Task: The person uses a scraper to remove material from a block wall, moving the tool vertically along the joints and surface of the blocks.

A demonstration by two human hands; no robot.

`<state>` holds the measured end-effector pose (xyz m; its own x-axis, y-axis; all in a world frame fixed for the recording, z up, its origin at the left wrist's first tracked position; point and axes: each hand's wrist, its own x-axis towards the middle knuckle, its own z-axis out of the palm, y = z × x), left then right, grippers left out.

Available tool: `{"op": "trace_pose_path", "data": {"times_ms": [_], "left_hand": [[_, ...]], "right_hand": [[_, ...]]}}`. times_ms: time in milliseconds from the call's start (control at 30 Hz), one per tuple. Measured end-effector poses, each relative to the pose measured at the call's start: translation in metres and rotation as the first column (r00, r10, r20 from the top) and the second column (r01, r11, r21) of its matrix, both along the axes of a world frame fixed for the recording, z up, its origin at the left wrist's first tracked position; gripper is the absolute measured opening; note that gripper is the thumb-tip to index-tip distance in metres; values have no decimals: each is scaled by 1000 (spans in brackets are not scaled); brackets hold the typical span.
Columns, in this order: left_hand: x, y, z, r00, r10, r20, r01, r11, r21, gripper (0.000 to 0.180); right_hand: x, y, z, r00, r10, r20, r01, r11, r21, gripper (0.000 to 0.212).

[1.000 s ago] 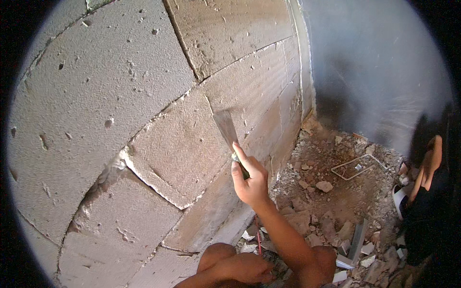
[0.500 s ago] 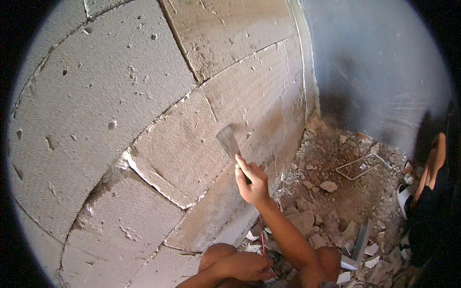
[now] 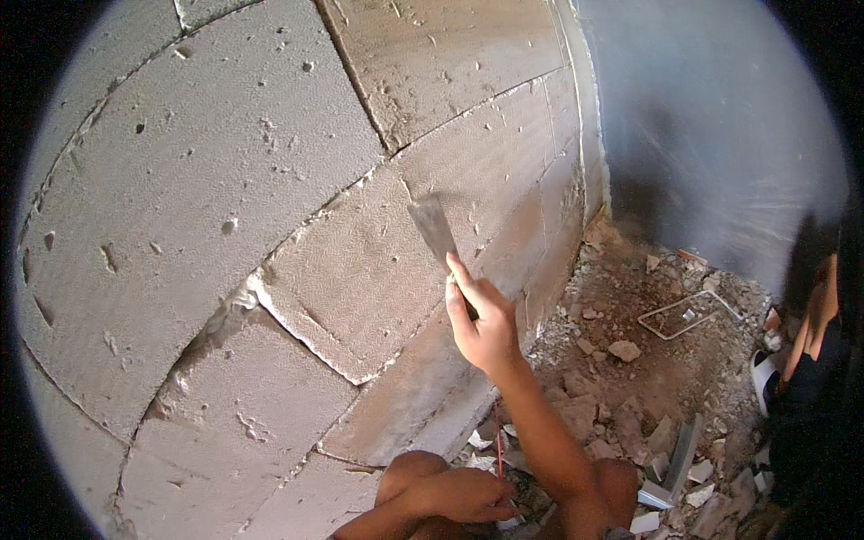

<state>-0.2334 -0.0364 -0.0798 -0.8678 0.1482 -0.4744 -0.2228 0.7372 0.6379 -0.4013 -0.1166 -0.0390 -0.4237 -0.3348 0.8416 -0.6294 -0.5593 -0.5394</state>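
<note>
In my right hand (image 3: 486, 324) is a scraper (image 3: 435, 229) with a flat grey blade that widens toward its tip. My fingers wrap its handle, and the blade lies against or just before a rough block wall (image 3: 342, 261). Whether it touches the wall I cannot tell. Low in the picture, my left hand (image 3: 468, 495) rests by my bent knee with its fingers curled together. A thin red rod (image 3: 499, 441) stands beside those fingers; whether they grip it is hidden.
Broken rubble (image 3: 623, 351) covers the floor on the right, with a white rectangular frame (image 3: 666, 335) and a grey metal channel (image 3: 681, 459) among it. Behind rises a smooth grey-blue surface (image 3: 711, 117). Another person's arm (image 3: 814, 315) and shoe (image 3: 763, 378) show at the right edge.
My right hand has moved the scraper up the wall and slightly left. The whole view has shifted a little. My left hand stays by the knee.
</note>
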Motion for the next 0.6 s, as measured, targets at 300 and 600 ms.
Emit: {"op": "trace_pose_path", "data": {"times_ms": [300, 600], "left_hand": [[4, 1, 20, 1000, -9, 22, 10, 999, -34, 48], [19, 4, 21, 1000, -22, -18, 21, 997, -75, 46]], "right_hand": [[9, 4, 8, 988, 69, 137, -83, 992, 99, 57], [48, 33, 35, 994, 105, -33, -102, 992, 73, 51]]}}
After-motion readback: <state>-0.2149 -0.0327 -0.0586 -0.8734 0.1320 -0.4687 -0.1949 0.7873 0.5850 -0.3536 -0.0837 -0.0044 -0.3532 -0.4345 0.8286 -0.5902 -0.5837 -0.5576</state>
